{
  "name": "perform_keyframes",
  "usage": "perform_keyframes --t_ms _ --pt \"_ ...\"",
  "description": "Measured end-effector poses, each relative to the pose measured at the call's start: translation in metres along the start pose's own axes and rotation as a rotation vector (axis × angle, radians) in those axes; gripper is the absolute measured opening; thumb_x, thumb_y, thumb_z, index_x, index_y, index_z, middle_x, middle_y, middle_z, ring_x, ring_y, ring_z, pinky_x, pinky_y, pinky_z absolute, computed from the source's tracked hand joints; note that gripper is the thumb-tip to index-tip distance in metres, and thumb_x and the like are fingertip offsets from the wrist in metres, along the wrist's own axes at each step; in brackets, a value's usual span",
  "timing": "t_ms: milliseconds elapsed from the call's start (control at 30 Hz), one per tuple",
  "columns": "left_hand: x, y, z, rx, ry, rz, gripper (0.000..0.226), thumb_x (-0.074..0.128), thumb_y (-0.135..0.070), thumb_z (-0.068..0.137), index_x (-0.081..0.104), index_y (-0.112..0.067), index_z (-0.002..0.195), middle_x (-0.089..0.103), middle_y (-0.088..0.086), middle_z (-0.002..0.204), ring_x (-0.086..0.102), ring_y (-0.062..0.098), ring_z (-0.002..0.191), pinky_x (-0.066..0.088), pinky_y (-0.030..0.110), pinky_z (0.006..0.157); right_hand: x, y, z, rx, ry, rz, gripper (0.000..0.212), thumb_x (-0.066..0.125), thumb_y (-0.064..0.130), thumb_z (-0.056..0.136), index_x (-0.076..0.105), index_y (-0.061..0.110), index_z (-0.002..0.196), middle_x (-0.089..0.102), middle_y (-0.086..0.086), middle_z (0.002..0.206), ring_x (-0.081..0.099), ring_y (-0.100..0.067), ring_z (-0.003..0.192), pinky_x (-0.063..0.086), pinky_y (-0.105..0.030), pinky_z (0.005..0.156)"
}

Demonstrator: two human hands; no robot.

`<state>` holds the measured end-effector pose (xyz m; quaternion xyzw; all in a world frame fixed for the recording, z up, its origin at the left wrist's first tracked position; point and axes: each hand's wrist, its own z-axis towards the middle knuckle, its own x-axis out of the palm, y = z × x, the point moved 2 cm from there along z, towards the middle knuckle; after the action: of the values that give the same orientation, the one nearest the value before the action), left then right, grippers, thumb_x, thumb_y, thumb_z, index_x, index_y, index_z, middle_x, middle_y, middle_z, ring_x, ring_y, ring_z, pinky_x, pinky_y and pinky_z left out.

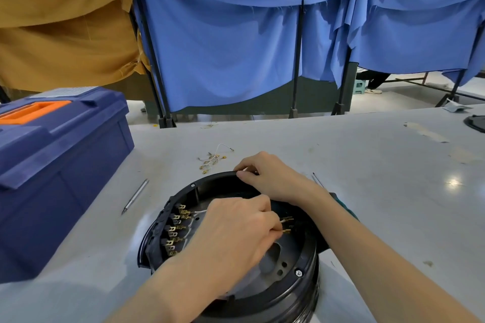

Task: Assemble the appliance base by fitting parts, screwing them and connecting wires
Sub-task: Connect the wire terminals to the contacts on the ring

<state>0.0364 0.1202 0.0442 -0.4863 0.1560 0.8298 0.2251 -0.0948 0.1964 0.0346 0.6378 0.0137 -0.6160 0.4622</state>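
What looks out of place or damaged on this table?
Nothing looks damaged. Loose wires lie scattered on the table beyond the base, not yet connected, and what looks like peeling tape marks the far right. Ordinary clutter for this work.

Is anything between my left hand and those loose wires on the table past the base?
Only the base's far rim, which the right hand grips; the left hand, pinching a brass connector, is inside it, the loose wires beyond.
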Motion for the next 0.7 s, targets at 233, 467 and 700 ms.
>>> perform_keyframes --t_ms 233,467,700 --pt "0.0015 0.0027 0.0013 0.019 -0.017 -0.034 0.015 0.065 -0.027 0.078 0.075 -0.021 0.068 0.061 -0.007 0.063 0.058 0.015 0.046 0.044 0.029 0.035 0.0014 0.0001 0.0 0.005 -0.004 0.015 0.026 0.051 0.02 0.1 0.068 0.01 0.117 0.07 -0.008 0.11 0.063 -0.018 0.099 0.049 -0.027 0.088" --pt "0.0037 0.0017 0.0008 0.045 0.004 0.014 0.012 0.066 -0.027 0.074 0.07 -0.021 0.064 0.058 -0.007 0.06 0.054 0.013 0.044 0.039 0.024 0.034 0.0005 0.0012 -0.001 0.007 -0.006 0.014 0.027 0.05 0.019 0.1 0.068 0.009 0.118 0.07 -0.008 0.112 0.062 -0.019 0.101 0.049 -0.027 0.088" --pt "0.0104 0.0083 -0.0012 -0.076 0.061 -0.098 0.024 0.048 -0.038 0.098 0.07 -0.026 0.1 0.06 -0.009 0.095 0.06 0.014 0.081 0.046 0.035 0.066 0.0001 0.002 -0.0016 0.01 -0.006 0.0 0.027 0.05 0.018 0.1 0.068 0.009 0.118 0.07 -0.008 0.113 0.062 -0.02 0.104 0.048 -0.032 0.093"
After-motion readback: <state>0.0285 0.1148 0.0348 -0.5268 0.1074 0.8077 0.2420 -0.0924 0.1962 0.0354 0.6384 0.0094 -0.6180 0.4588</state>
